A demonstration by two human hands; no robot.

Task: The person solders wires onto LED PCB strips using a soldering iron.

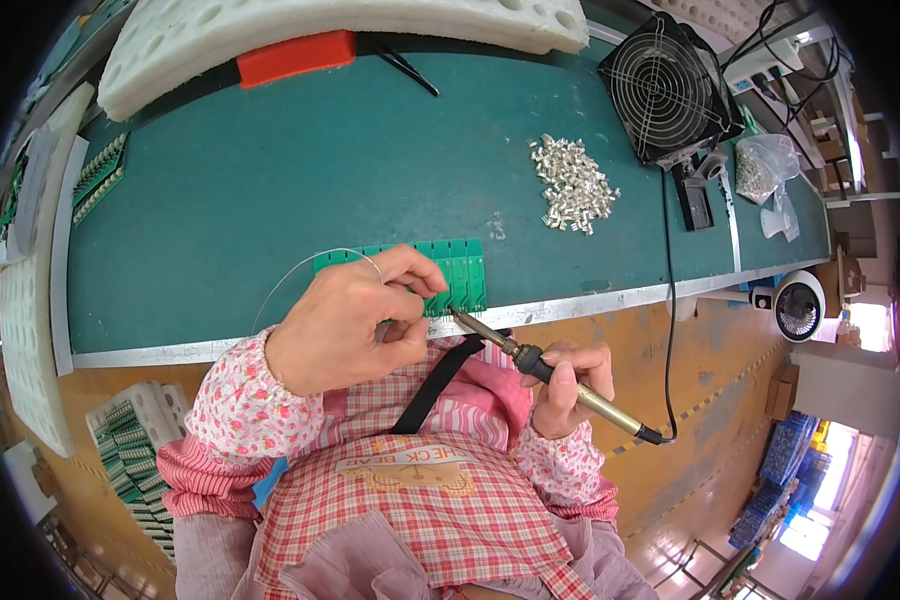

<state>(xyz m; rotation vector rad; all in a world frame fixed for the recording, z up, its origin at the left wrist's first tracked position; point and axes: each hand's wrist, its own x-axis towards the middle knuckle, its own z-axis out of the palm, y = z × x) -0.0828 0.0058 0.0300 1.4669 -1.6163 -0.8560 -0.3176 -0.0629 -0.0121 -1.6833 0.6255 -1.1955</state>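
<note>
My right hand (570,385) grips a soldering iron (507,343), its cord trailing off to the right. The iron's tip meets the near edge of a green circuit board panel (465,268), which lies at the front of the bench. Over the panel's left part, my left hand (345,320) is closed in a pinch. A thin wire of solder (288,272) loops from these fingers out to the left. The left hand hides much of the panel, and the wire's end between the fingertips is hard to make out.
A pile of small metal parts (573,185) lies right of the panel. Behind it stand a black fan (662,88) and an iron stand (694,198). At the back are tweezers (407,68), a red tray (296,59) and white foam (340,30). Finished-looking boards (100,178) sit far left.
</note>
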